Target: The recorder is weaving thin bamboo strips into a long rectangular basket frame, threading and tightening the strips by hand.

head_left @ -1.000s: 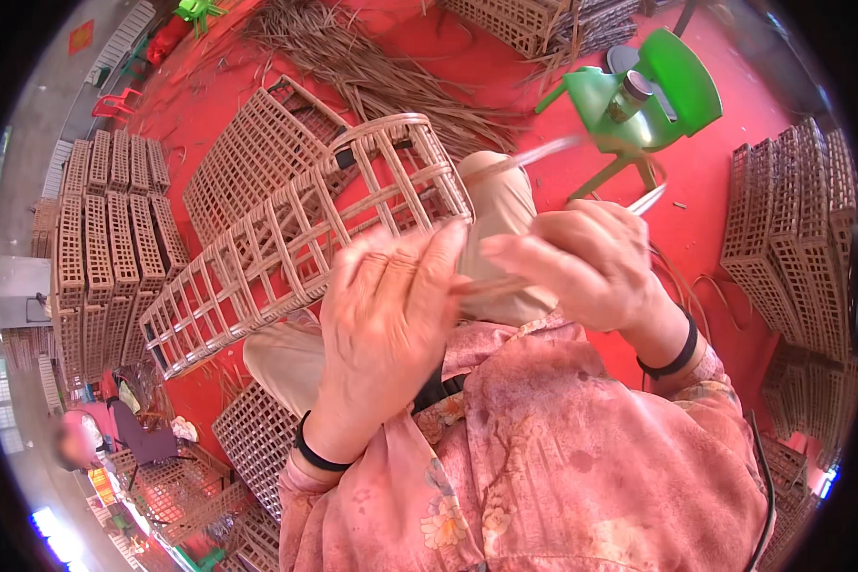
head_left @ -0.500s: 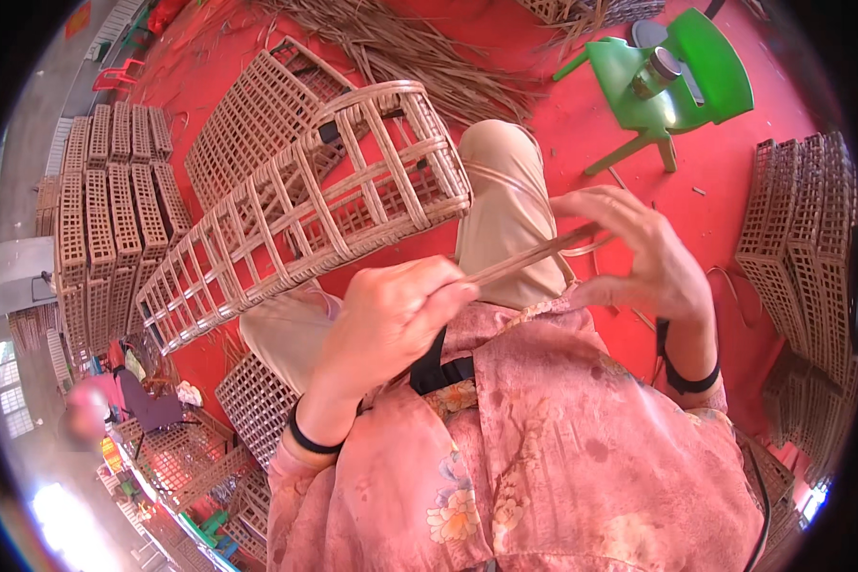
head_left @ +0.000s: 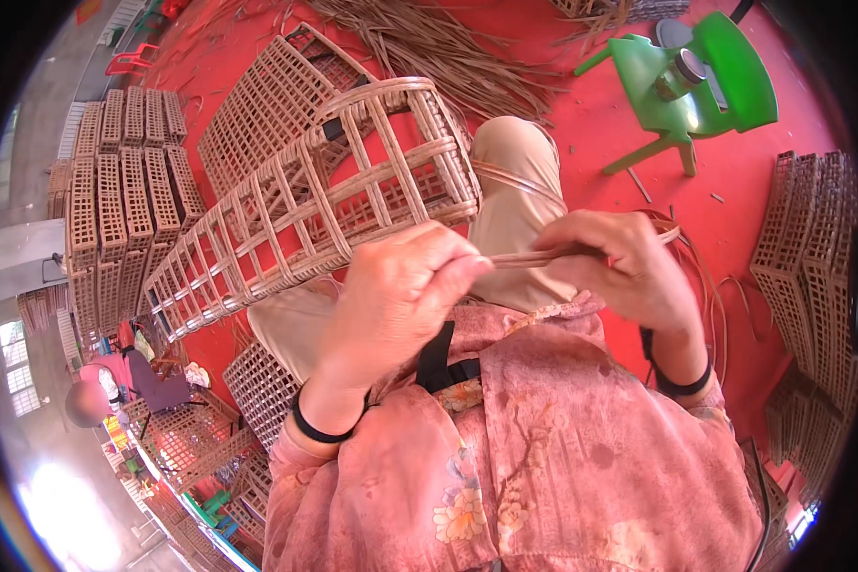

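Between my two hands a small bundle of flat brown weaving strips point(head_left: 527, 258) is stretched in front of my lap. My left hand point(head_left: 396, 296) pinches one end between thumb and fingers. Closed around the strips further along is my right hand point(head_left: 620, 262), its fingertips partly hidden. Loose ends poke out past it and long loops hang to its right. A brown woven openwork basket frame point(head_left: 460, 176) lies tilted across my left leg, just beyond my left hand. Some strips point(head_left: 524, 181) run from its end across my right knee.
Another woven panel point(head_left: 267, 110) lies behind the frame. Stacked woven pieces stand at left point(head_left: 110, 205) and right point(head_left: 796, 257). A green plastic chair point(head_left: 672, 100) holds a jar point(head_left: 682, 74). Loose strips point(head_left: 429, 57) cover the far red floor. Another person point(head_left: 129, 381) sits at far left.
My right hand, open and spread before, has closed around the strips and turned inward. The strips between my hands are now more level. My left hand keeps its pinch, slightly higher.
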### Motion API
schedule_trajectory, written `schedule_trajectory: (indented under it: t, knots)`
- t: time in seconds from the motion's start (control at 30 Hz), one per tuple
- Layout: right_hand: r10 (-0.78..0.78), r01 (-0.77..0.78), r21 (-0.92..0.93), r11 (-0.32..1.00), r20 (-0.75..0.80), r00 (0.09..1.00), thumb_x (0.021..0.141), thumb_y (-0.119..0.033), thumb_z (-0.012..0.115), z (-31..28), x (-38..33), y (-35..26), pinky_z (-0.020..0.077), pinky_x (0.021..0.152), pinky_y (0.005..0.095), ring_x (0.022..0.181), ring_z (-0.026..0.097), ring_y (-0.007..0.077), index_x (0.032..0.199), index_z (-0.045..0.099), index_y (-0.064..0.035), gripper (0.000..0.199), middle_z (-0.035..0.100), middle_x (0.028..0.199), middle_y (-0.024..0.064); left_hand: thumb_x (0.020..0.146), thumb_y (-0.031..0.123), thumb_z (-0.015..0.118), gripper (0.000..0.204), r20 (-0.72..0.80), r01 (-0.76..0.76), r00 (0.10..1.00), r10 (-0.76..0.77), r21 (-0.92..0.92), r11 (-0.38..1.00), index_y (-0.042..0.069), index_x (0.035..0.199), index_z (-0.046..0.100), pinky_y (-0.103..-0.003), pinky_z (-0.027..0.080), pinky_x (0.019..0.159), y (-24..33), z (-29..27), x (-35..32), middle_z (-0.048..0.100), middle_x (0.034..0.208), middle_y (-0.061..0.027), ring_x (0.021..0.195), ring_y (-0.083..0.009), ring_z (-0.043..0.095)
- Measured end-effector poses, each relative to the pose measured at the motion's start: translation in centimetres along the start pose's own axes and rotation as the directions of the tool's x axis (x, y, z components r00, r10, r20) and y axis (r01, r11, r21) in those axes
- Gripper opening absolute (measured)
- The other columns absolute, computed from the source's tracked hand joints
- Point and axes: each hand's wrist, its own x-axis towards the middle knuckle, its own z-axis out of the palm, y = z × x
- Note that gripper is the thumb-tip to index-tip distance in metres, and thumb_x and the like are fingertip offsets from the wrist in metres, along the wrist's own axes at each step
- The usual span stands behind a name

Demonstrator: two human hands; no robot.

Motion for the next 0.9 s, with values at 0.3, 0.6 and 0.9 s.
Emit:
schedule_trajectory:
  t: [0.3, 0.6, 0.9]
  knots:
    - [0.044, -0.046, 0.006, 0.999, -0.461, 0.886, 0.089, -0.009, 0.076, 2.3, 3.1, -0.9, 0.0459, 0.053, 0.0269, 0.059, 0.059, 0.0086, 0.086, 0.071, -0.0002, 0.010, 0.068, 0.069, 0.0071, 0.098, 0.018, 0.069, 0.013, -0.416, 0.109, 0.895, -0.163, -0.151, 0.982, 0.005, 0.098, 0.069, -0.018, 0.036, 0.054, -0.5, 0.7, -0.1, 0.059, 0.075, 0.0049, 0.063, -0.0003, 0.047]
    - [0.091, -0.142, -0.059, 0.988, -0.518, 0.850, 0.087, -0.013, 0.077, 4.6, 3.9, 0.8, 0.0454, 0.051, 0.0271, 0.054, 0.060, 0.0114, 0.086, 0.071, 0.0002, 0.015, 0.066, 0.065, 0.0093, 0.093, 0.009, 0.072, 0.008, -0.466, 0.042, 0.882, -0.068, -0.065, 0.997, 0.002, 0.096, 0.068, -0.025, 0.049, 0.062, -1.5, 1.3, 0.2, 0.066, 0.082, -0.0045, 0.067, -0.0097, 0.060]
    - [0.244, -0.226, 0.094, 0.970, -0.300, 0.922, 0.090, -0.013, 0.073, 3.6, 3.9, 1.2, 0.0492, 0.060, 0.0256, 0.067, 0.061, 0.0050, 0.100, 0.076, 0.0022, 0.018, 0.071, 0.072, 0.0085, 0.091, 0.005, 0.071, 0.016, -0.481, 0.065, 0.876, -0.027, 0.064, 0.996, 0.003, 0.107, 0.067, -0.029, 0.051, 0.068, -1.8, 2.1, 1.1, 0.068, 0.094, -0.0059, 0.075, -0.0154, 0.064]
